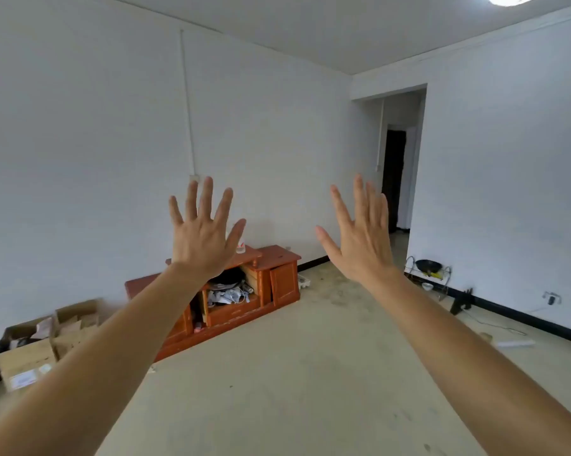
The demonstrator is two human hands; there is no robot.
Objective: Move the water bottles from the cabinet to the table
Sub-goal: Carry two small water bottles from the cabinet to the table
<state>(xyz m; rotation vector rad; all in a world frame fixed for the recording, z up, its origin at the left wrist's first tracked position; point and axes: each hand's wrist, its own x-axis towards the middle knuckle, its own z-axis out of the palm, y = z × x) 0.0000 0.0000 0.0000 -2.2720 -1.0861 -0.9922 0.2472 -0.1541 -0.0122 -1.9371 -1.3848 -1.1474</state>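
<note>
Both arms reach out in front of me at chest height. My left hand (202,233) is raised with its fingers spread wide and holds nothing. My right hand (359,236) is raised the same way, fingers straight, also empty. Behind the hands, a low reddish wooden cabinet (279,279) stands against the far white wall. A clear bottle-like container (240,246) peeks out on the cabinet's top, mostly hidden by my left thumb. The cabinet's open middle shelf holds a dark pan and crumpled papers. No table is in view.
Open cardboard boxes (47,340) sit on the floor at the left. A wire rack with a black wok (428,268) stands by the right wall, with cables and a black object (462,301) nearby. A doorway (397,179) opens at the back right.
</note>
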